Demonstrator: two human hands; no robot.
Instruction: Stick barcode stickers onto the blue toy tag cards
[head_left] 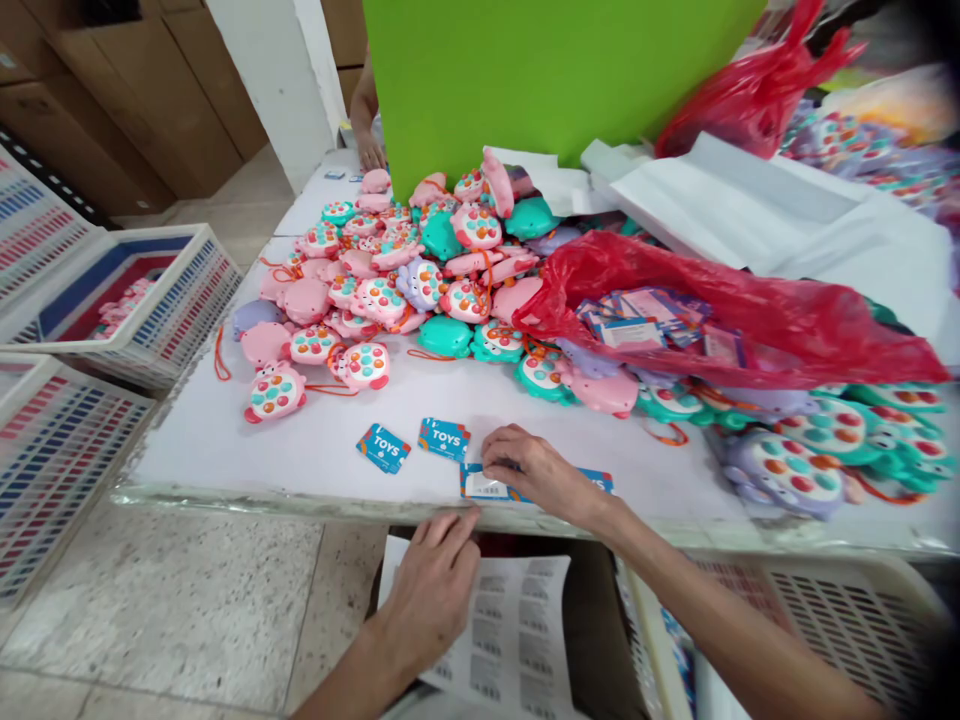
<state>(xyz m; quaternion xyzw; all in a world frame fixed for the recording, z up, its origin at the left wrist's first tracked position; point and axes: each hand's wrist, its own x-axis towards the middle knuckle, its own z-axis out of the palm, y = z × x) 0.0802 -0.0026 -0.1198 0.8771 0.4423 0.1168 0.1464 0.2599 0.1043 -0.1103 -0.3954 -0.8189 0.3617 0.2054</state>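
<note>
Touching a flat blue card [480,489]: right hand [544,476], fingers bent; left hand [436,580] loosely curled (neither grip discernible); smooth white tabletop [300,458], speckled floor [202,590].

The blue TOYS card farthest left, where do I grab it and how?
Probably pinch that blue TOYS card by its left and right edges, coming from above with the left hand. It lies flat and looks thin, so there's little to grip underneath. White tabletop shows around it, and the next card lies apart, leaving fingertip room.
</note>
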